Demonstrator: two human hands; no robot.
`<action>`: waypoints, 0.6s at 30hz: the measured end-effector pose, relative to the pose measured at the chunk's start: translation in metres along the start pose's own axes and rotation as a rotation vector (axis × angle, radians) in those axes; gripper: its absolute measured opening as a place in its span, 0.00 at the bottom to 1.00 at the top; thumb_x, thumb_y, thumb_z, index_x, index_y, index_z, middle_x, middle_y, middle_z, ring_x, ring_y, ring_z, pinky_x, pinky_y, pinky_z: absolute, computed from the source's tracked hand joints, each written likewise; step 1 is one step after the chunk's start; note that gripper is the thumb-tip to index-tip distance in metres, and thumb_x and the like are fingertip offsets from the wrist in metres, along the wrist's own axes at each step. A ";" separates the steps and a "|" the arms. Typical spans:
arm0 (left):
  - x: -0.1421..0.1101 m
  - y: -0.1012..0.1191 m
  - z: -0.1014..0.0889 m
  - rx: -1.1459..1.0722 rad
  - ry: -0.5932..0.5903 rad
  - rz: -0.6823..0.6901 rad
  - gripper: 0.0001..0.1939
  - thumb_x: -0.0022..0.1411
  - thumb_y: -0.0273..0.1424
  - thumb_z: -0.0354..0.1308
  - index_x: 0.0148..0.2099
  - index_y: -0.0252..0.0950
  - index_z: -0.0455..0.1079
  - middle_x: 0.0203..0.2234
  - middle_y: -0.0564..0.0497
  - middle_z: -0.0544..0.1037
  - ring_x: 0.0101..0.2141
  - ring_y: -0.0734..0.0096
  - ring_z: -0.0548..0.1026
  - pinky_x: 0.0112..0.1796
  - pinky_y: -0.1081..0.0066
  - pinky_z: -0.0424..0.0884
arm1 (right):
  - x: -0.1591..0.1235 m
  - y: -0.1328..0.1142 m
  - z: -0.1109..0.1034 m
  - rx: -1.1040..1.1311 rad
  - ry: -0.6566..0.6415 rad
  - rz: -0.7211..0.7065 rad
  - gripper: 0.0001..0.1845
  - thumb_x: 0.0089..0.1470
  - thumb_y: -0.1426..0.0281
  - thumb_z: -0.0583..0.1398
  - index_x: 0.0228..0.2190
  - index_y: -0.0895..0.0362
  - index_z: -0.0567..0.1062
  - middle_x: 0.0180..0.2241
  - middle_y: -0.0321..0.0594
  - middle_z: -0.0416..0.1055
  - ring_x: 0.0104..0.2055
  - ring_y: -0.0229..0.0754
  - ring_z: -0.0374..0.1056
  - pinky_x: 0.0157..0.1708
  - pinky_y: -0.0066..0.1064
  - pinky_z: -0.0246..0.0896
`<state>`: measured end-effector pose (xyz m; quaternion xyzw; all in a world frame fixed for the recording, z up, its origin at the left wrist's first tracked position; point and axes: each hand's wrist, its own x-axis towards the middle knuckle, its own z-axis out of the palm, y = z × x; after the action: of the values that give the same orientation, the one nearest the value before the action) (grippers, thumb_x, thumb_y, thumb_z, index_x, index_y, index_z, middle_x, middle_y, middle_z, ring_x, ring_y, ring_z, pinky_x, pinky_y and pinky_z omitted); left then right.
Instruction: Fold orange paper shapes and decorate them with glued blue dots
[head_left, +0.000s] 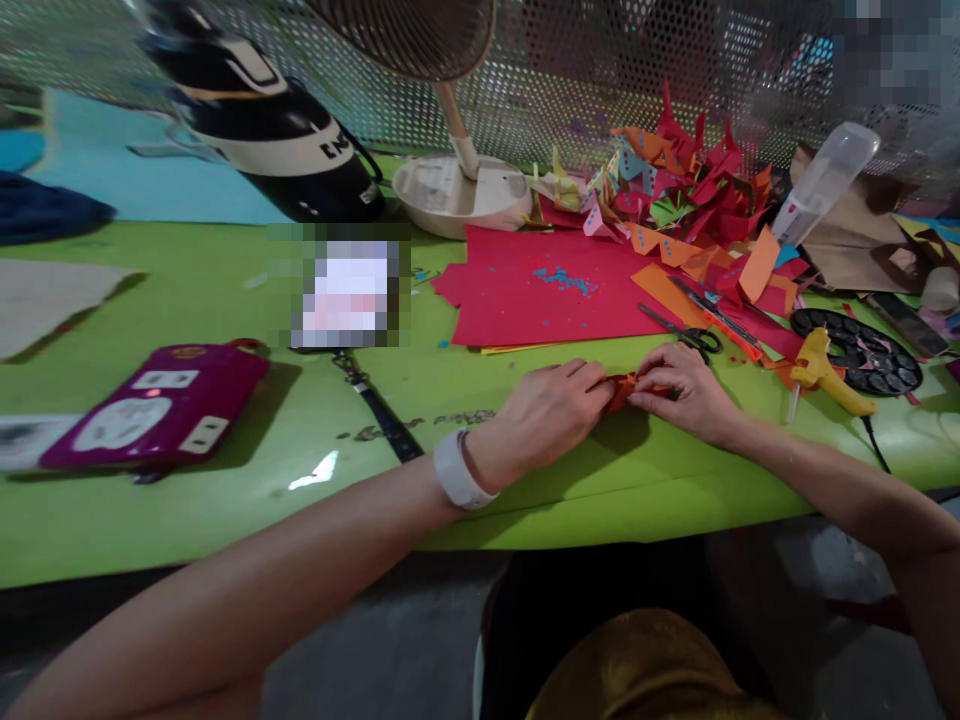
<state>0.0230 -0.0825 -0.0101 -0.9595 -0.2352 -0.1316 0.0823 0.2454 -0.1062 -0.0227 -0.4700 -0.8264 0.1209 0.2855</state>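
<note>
Between my two hands is a small folded piece of orange paper [621,392], held just above the green tabletop near its front edge. My left hand [551,408], with a white band on the wrist, is closed on the paper's left end; its fingertips are partly hidden. My right hand [681,392] pinches the right end between thumb and fingers. Just beyond my hands lie red paper sheets [510,290] with small blue paper dots [562,280] scattered on top. Black-handled scissors [701,340] rest close behind my right hand.
Folded paper shapes [675,190] are heaped at the back right. A yellow glue gun [829,375] and a round black tray [892,355] lie right. Leftward are a purple power strip [161,405] and a blurred-out phone [349,290]. A bottle [285,145] and a fan [461,190] stand behind.
</note>
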 end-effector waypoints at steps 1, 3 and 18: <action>0.000 0.000 0.000 -0.001 -0.007 -0.001 0.08 0.66 0.24 0.51 0.39 0.32 0.73 0.32 0.46 0.75 0.31 0.64 0.72 0.28 0.67 0.66 | 0.000 0.000 0.000 0.012 0.012 0.006 0.08 0.56 0.62 0.65 0.30 0.52 0.81 0.36 0.40 0.74 0.42 0.44 0.68 0.45 0.41 0.58; 0.000 0.000 -0.001 -0.006 -0.022 -0.005 0.08 0.66 0.23 0.52 0.38 0.32 0.73 0.31 0.46 0.75 0.31 0.64 0.73 0.28 0.67 0.67 | 0.000 -0.001 0.000 0.039 0.018 0.018 0.08 0.56 0.62 0.65 0.30 0.52 0.81 0.37 0.40 0.73 0.43 0.44 0.68 0.46 0.42 0.58; 0.000 0.000 -0.002 -0.036 -0.081 -0.044 0.07 0.66 0.23 0.53 0.41 0.32 0.73 0.34 0.45 0.76 0.34 0.65 0.74 0.31 0.69 0.67 | -0.001 -0.003 -0.010 -0.015 -0.099 -0.130 0.04 0.57 0.66 0.64 0.33 0.51 0.80 0.37 0.39 0.75 0.42 0.44 0.68 0.45 0.42 0.56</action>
<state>0.0230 -0.0828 -0.0080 -0.9600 -0.2568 -0.0989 0.0524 0.2497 -0.1095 -0.0142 -0.4111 -0.8691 0.1191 0.2481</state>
